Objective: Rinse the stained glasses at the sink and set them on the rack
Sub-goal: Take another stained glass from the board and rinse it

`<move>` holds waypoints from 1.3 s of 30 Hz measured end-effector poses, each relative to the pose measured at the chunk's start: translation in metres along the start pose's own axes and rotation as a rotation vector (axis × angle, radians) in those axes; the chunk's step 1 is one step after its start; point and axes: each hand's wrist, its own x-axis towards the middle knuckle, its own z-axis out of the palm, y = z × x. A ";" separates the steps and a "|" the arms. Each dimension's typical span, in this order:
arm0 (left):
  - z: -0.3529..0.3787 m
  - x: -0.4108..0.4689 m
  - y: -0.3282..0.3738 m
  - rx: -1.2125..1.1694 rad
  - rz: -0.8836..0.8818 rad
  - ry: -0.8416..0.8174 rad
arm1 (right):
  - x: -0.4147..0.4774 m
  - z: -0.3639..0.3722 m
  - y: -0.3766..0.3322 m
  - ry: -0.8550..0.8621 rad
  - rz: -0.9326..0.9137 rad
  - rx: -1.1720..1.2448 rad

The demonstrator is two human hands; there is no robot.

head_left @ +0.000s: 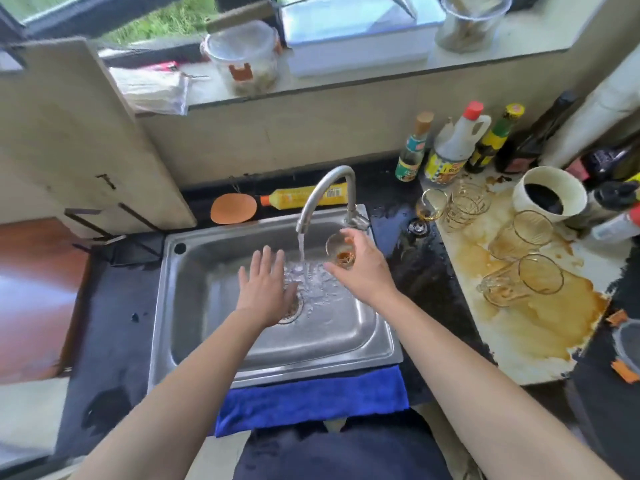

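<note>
Head view: right hand [360, 268] grips a stained glass [341, 251] (wet, slippery, fragile; best held round its wall) right of the stream; left hand [265, 287] is spread flat.

A sink [207, 306] fills the centre of the frame, its tap [325, 188] at the upper rim. A cloth [311, 400] lies along its lower edge. Right of it, glasses [533, 230] sit on a board [540, 341], bottles [453, 147] above them.

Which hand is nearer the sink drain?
Left. The left hand is open directly over the drain strainer, partly covering it. The right hand is up and to the right, past the water stream, gripping a small stained glass.
</note>
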 end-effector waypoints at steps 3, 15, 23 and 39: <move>0.000 -0.011 -0.030 -0.010 0.016 0.006 | -0.001 0.036 -0.028 -0.045 -0.002 -0.001; 0.010 -0.021 -0.057 -0.042 0.024 -0.021 | 0.006 0.059 -0.047 0.044 0.032 0.026; 0.013 -0.021 -0.047 -0.100 -0.017 -0.024 | 0.014 0.064 -0.039 -0.008 0.108 0.063; 0.015 -0.006 -0.043 -0.121 -0.054 -0.048 | 0.024 0.062 -0.032 0.034 0.104 0.146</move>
